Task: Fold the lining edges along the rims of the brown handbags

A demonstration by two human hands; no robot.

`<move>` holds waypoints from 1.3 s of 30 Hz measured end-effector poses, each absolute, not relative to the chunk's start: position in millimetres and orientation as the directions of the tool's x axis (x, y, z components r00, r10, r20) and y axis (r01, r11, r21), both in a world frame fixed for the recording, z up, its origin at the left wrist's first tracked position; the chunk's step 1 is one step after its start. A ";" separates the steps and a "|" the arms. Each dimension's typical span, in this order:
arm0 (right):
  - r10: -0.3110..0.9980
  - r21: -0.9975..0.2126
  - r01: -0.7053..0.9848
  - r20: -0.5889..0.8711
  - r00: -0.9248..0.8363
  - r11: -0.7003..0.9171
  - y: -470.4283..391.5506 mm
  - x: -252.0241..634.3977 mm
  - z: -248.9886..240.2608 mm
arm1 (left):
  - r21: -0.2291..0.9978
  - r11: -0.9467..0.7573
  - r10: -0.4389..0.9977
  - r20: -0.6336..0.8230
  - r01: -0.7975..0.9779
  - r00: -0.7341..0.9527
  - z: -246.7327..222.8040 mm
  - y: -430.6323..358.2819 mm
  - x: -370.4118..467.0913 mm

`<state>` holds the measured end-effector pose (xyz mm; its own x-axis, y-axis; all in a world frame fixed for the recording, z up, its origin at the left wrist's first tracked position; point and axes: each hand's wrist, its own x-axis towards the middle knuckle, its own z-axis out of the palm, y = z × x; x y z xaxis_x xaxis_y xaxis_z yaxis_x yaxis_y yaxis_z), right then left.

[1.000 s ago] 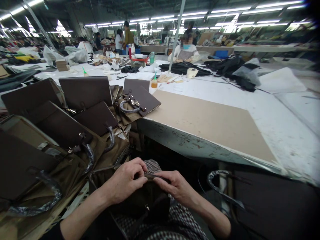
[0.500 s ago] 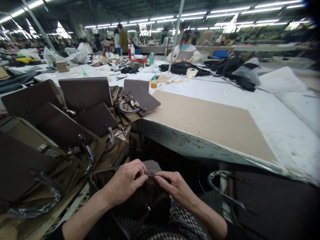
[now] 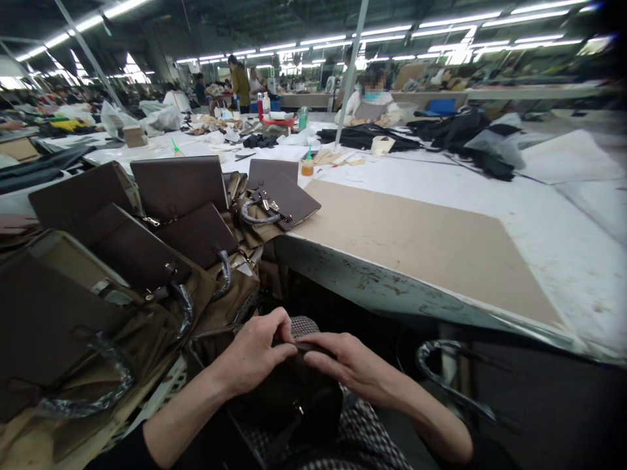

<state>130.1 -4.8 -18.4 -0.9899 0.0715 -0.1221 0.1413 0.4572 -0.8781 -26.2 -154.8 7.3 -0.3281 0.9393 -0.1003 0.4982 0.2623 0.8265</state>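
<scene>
A dark brown bag (image 3: pixel 274 398) lies on my lap over a checked cloth (image 3: pixel 372 431), with a small metal zipper pull on it. My left hand (image 3: pixel 259 352) pinches the bag's upper edge between thumb and curled fingers. Right beside it, my right hand (image 3: pixel 343 359) grips the same edge, thumb below and fingers stretched along the top. The fingertips of both hands almost meet. Shadow hides the inside of the bag.
Several brown bags (image 3: pixel 176 186) with plastic-wrapped handles stand at left. Ahead, a tan board (image 3: pixel 416 241) lies on the white table (image 3: pixel 578 235), near a glue bottle (image 3: pixel 307 163). A person (image 3: pixel 369 108) sits across. Another wrapped handle (image 3: pixel 431 365) is at right.
The view has shifted slightly, so most things sit further right. My right hand's fingers have moved along the edge, closer to my left hand's fingertips.
</scene>
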 end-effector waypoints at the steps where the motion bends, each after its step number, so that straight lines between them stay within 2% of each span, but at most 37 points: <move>1: 0.055 -0.828 0.127 -0.116 -0.992 0.546 -5.6 124.7 -15.5 | 0.829 0.258 0.941 -0.097 0.496 -0.325 7.3 -154.1 -26.3; 3: 0.046 -0.721 0.112 -0.111 -0.993 0.684 -8.9 113.7 -13.2 | 0.837 0.250 0.944 -0.100 0.487 -0.315 8.1 -154.7 -28.6; 5: 0.043 -0.684 0.102 -0.103 -0.994 0.722 -12.0 104.9 -13.9 | 0.835 0.263 0.942 -0.115 0.484 -0.315 10.8 -159.8 -35.2; 9: 0.032 -0.821 0.087 -0.084 -0.996 0.564 -10.7 98.1 -16.6 | 0.774 0.326 0.917 -0.118 0.543 -0.381 20.3 -182.5 -60.1; 12: 0.028 -0.879 0.119 -0.119 -0.992 0.461 -6.7 97.9 -18.7 | 0.706 0.371 0.908 -0.140 0.603 -0.394 24.1 -200.4 -78.9; 16: 0.039 -0.905 0.164 -0.162 -0.986 0.393 -4.9 96.9 -24.0 | 0.653 0.417 0.896 -0.179 0.632 -0.406 21.2 -213.0 -90.6; 21: 0.035 -0.921 0.215 -0.215 -0.976 0.325 -4.5 94.4 -30.4 | 0.655 0.381 0.908 -0.130 0.653 -0.400 16.7 -215.7 -91.4; 32: 0.020 -0.945 0.255 -0.257 -0.966 0.207 -5.4 90.9 -31.5 | 0.527 0.466 0.858 -0.073 0.711 -0.508 5.5 -214.6 -86.2; 39: 0.024 -0.951 0.261 -0.261 -0.965 0.164 -5.3 92.9 -36.2 | 0.510 0.457 0.864 -0.058 0.729 -0.501 4.7 -214.8 -83.2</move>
<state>92.9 -5.3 -36.2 -0.9651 0.0240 -0.2607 0.2611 0.1636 -0.9513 -83.2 -214.8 4.7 -0.5008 0.8636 -0.0578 0.7288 0.4568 0.5101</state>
